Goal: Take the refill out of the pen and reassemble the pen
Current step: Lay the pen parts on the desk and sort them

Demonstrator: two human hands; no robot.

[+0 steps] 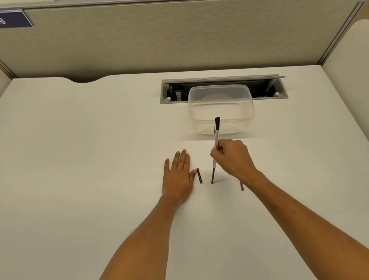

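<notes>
My right hand (pixel 235 159) is shut on a pen (pixel 215 150) with a white barrel and a black cap end. The pen stands nearly upright, its dark lower end touching the desk. My left hand (pixel 179 174) lies flat on the desk with fingers apart and holds nothing. A short black pen part (pixel 199 175) lies on the desk just right of my left thumb. Another small dark piece (pixel 241 186) shows partly from under my right wrist.
A clear plastic container (pixel 222 109) stands behind the pen, in front of a recessed cable tray (pixel 264 88) in the white desk (pixel 72 157). Beige partition walls close the desk at the back and both sides.
</notes>
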